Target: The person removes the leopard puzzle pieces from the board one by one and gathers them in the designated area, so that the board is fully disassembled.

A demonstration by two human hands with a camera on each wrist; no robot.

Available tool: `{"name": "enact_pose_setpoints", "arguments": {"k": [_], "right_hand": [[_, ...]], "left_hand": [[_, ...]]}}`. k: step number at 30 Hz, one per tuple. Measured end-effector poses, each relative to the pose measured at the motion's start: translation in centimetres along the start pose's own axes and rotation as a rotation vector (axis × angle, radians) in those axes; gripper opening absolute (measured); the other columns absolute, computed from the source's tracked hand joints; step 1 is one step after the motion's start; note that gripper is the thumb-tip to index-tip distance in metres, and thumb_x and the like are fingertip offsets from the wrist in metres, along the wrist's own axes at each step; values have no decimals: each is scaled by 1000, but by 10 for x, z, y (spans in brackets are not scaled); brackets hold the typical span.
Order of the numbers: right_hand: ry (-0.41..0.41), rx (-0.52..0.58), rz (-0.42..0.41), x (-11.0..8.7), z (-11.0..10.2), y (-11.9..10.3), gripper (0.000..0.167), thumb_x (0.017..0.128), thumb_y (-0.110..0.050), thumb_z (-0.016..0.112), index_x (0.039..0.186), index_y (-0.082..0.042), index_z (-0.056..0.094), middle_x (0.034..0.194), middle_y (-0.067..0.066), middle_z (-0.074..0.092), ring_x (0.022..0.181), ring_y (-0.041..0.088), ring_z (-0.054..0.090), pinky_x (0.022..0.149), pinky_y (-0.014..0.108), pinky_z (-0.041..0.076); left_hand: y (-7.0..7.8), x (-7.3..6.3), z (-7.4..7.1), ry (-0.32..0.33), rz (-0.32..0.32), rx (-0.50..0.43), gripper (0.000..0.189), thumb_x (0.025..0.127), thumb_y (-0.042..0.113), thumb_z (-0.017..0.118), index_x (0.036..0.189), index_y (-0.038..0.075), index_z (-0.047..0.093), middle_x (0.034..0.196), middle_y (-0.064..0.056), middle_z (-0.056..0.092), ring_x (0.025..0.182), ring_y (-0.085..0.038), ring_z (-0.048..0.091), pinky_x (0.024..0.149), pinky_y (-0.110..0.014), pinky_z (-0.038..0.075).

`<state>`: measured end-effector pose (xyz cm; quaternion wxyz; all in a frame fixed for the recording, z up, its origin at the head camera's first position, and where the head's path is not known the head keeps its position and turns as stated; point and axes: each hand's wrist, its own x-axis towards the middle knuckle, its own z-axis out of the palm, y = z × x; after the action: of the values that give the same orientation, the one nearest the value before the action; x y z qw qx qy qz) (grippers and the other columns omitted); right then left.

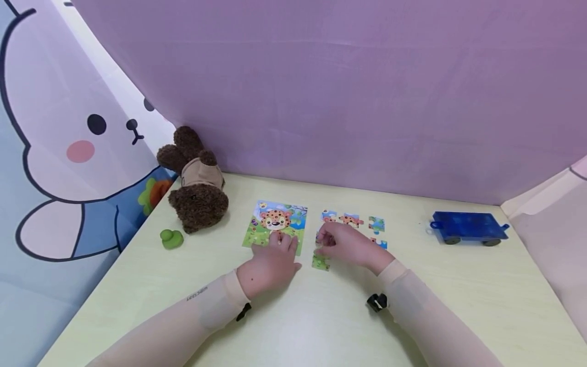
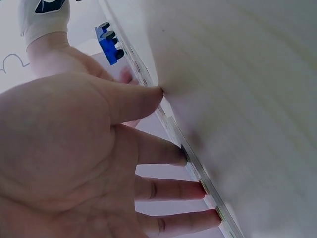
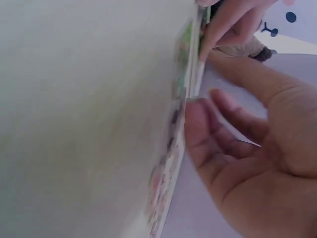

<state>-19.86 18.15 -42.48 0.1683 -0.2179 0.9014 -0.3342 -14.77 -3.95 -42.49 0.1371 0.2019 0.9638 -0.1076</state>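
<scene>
A square picture card (image 1: 260, 224) with a spotted leopard cub on it lies flat near the middle of the table. On its lower part rest the spread fingertips of my left hand (image 1: 272, 262), the thumb on the table beside it. To the right, my right hand (image 1: 348, 243) reaches over a group of jigsaw pieces, its thumb and forefinger bent around a puzzle piece in the left column that they mostly hide. Just below those fingers is a green puzzle piece (image 1: 320, 262). Other puzzle pieces (image 1: 351, 219) show behind the hand, one (image 1: 376, 224) set apart at the right.
A brown plush toy (image 1: 199, 204) lies at the back left, with a small green duck (image 1: 171, 239) in front of it. On the right stands a blue toy wagon (image 1: 470, 227). A purple cloth (image 1: 348, 102) hangs along the table's back edge.
</scene>
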Motion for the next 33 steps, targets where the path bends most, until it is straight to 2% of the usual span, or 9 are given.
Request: {"name": "enact_pose_setpoints", "arguments": {"k": [4, 9, 12, 14, 17, 20, 26, 33], "right_hand": [[83, 47, -39, 4, -3, -11, 14, 103, -34, 73, 103, -21, 69, 90, -1, 68, 78, 15, 59, 69, 29, 53], [109, 103, -52, 17, -4, -29, 14, 107, -34, 67, 108, -20, 70, 89, 5, 68, 75, 17, 58, 67, 31, 52], [89, 134, -49, 30, -4, -39, 18, 109, -34, 64, 115, -19, 70, 98, 8, 69, 79, 20, 61, 69, 33, 55], [64, 157, -51, 41, -2, -45, 22, 109, -36, 62, 120, -18, 70, 106, 10, 71, 86, 24, 66, 72, 34, 57], [12, 189, -46, 57, 1, -52, 25, 109, -41, 61, 123, -21, 69, 120, 10, 71, 102, 29, 70, 82, 38, 60], [-30, 209, -44, 72, 6, -57, 27, 109, -43, 60, 124, -22, 68, 126, 9, 70, 112, 32, 70, 90, 42, 60], [-53, 178, -33, 93, 22, -55, 26, 110, -40, 60, 125, -21, 68, 122, 3, 71, 110, 22, 68, 97, 39, 58], [-100, 144, -16, 102, 33, -50, 23, 110, -40, 59, 123, -22, 66, 119, 0, 71, 107, 18, 67, 99, 40, 57]], "left_hand": [[1, 0, -3, 5, 3, -19, 66, 114, 52, 43, 168, 15, 37, 160, -10, 49, 147, -37, 46, 96, -69, 60], [0, 0, -6, 27, 26, -11, 59, 114, 41, 48, 165, 10, 43, 153, -15, 54, 139, -36, 51, 89, -61, 66], [0, 1, -6, 45, 30, -4, 58, 113, 38, 52, 162, 7, 46, 148, -17, 57, 134, -34, 54, 84, -54, 68], [1, 2, -6, 57, 14, -18, 59, 113, 41, 51, 160, 6, 48, 145, -18, 58, 132, -33, 54, 84, -52, 68], [4, 2, -6, 66, -9, -47, 63, 112, 48, 50, 158, 4, 50, 145, -21, 59, 134, -35, 55, 87, -54, 67], [5, 1, -6, 75, -16, -68, 67, 111, 52, 50, 157, 3, 51, 148, -25, 57, 137, -38, 54, 90, -57, 66], [4, -3, -7, 96, 15, -137, 73, 109, 55, 54, 156, 0, 50, 154, -29, 52, 141, -41, 51, 96, -61, 63], [1, -6, -5, 85, 30, -216, 77, 109, 55, 53, 162, 0, 43, 168, -27, 39, 151, -43, 42, 106, -68, 56]]}}
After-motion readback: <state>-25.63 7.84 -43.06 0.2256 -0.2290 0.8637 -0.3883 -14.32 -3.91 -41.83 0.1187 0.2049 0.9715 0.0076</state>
